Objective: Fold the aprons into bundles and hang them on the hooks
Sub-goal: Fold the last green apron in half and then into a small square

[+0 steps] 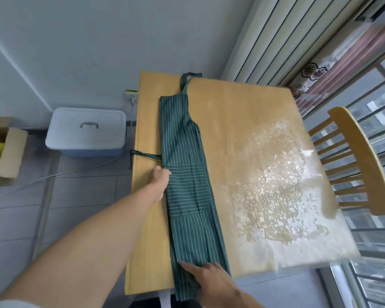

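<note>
Green striped apron [188,174] lies folded lengthwise on desk [242,112]. Left hand [161,177] grips its edge; right hand [206,275] presses flat. Next, likely fold or roll it shorter.

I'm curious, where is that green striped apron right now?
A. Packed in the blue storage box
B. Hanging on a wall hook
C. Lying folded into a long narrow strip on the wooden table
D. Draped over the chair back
C: the apron lies stretched lengthwise on the wooden table, folded narrow, with the left hand at its side edge and the right hand pressing its near end.
</note>
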Demonstrator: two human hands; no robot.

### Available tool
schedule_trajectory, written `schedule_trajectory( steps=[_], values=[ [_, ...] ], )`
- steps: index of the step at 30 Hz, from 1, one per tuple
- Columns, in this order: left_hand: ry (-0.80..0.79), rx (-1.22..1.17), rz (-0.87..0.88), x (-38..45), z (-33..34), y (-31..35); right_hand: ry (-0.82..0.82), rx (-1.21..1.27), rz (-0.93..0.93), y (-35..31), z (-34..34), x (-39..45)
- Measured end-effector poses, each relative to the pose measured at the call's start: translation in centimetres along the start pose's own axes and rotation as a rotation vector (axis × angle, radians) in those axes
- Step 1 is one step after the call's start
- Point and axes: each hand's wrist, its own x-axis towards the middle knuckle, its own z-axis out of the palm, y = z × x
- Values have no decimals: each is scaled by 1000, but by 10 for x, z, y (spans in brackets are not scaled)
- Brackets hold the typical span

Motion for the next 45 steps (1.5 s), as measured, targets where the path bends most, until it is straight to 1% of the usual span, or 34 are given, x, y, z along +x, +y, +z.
schedule_trajectory(
  steps=[1,2,4,5,6,8,9,11,14,16,17,18,19,20,21,22,23,25,26,27,29,31,32,33,34,35,37,38,39,41,42,43,44,45],
  values=[
    [-8,-33,-10,2,-1,-3,23,20,-20,4,2,2],
    [-8,-6,8,2,-2,-4,44,55,-39,5,4,3],
    [9,124,72,6,-4,-9,109,176,-34,3,7,2],
    [16,166,97,8,-5,-9,194,246,1,4,9,2],
    [8,201,115,7,-5,-9,313,300,77,6,9,0],
    [-5,260,127,10,-5,-11,558,385,315,15,9,-4],
    [0,279,122,14,-5,-12,621,420,429,21,12,-5],
    [30,296,121,18,-4,-12,618,552,589,33,20,-6],
    [147,303,213,3,6,-9,520,681,732,51,31,-1],
    [234,346,359,-23,12,-14,405,675,710,49,30,-6],
    [258,456,496,-34,14,-19,363,703,662,45,26,-7],
    [220,619,641,-46,14,-24,331,776,623,39,21,-8],
    [99,782,749,-55,13,-30,304,879,582,35,17,-11],
    [-86,901,771,-66,10,-33,291,1019,549,29,9,-16],
    [-279,958,693,-74,7,-37,286,1173,501,24,0,-22],
    [-436,973,584,-86,4,-39,322,1280,453,21,-12,-29],
    [-537,958,482,-98,1,-41,377,1337,402,17,-26,-39],
    [-638,831,293,-121,-5,-39,435,1336,235,8,-59,-57],
    [-675,679,188,-131,-9,-38,425,1313,155,4,-75,-62],
    [-694,498,83,-139,-14,-41,391,1299,89,-1,-90,-69],
    [-648,202,-188,-152,-25,-47,291,1291,17,-2,-114,-72],
    [-512,131,-455,-157,-43,-60,143,1347,-43,-1,-132,-76],
    [-500,151,-528,-161,-51,-66,55,1392,-55,2,-137,-74],
    [-573,206,-539,-166,-57,-69,-8,1413,-55,3,-141,-73],
    [-661,232,-530,-169,-59,-72,-27,1409,-39,6,-142,-68],
    [-691,231,-475,-171,-60,-76,-15,1371,-5,8,-143,-64],
    [-752,99,-451,-172,-64,-77,108,1245,83,11,-143,-52],
    [-744,33,-447,-167,-66,-76,190,1168,123,10,-144,-44],
    [-695,-13,-430,-164,-66,-70,267,1086,159,9,-146,-38],
    [-652,-120,-358,-154,-69,-56,369,893,194,9,-154,-25],
    [-601,-110,-284,-151,-68,-46,389,809,192,9,-158,-19],
    [-592,-123,-218,-145,-64,-42,389,746,191,10,-161,-11],
    [-571,-171,-175,-136,-60,-42,392,712,182,10,-163,-5],
    [-509,-164,-107,-134,-58,-38,403,692,168,11,-165,0]
  ],
)
